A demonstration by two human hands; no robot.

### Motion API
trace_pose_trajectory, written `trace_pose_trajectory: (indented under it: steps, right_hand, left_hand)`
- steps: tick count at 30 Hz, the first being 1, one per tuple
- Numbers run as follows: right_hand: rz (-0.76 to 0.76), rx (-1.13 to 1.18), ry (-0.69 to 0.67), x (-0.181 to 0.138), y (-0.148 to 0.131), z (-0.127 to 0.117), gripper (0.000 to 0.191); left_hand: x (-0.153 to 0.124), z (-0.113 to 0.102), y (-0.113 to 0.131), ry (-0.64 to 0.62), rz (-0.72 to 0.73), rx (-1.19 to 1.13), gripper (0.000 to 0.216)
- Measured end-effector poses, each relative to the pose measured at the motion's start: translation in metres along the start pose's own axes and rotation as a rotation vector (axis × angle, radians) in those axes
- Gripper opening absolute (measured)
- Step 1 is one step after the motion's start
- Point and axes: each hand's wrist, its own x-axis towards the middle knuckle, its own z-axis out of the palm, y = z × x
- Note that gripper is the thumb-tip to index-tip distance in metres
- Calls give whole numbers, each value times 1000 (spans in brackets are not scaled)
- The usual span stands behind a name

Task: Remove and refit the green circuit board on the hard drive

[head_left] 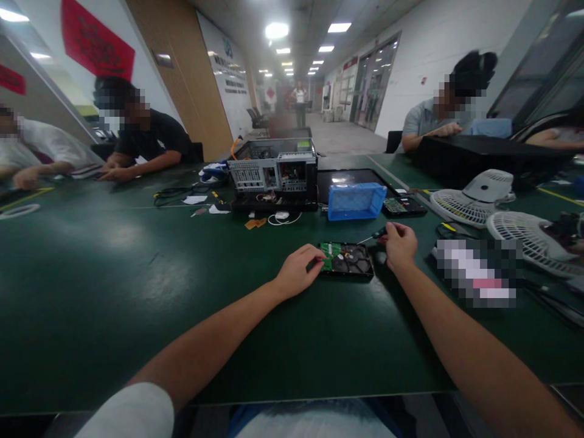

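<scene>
A black hard drive with a green circuit board on its left half lies flat on the dark green table. My left hand rests at the drive's left edge, fingers curled against it and pinching the edge. My right hand hovers just right of the drive, fingers closed round a screwdriver with a dark handle; its thin shaft points left toward the drive's far right corner.
Beyond the drive stand a blue plastic bin, an open computer case and a black panel. Two white fan grilles lie at right. Other people sit at the left and far right of the table.
</scene>
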Motion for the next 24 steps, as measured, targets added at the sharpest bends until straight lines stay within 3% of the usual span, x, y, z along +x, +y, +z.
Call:
trace_pose_trajectory:
  steps: [3,8,24]
  right_hand:
    - [13,22,4,-3,-3,-1,35]
    - [22,22,1,-5,-4,-1,33]
    - [26,-1,9,-6,-4,1,33]
  left_hand:
    - [-1,-3,6,-61,82,16,18]
    - [0,-7,7,-48,126,93,17]
    - [2,4,10,-46,93,90,21]
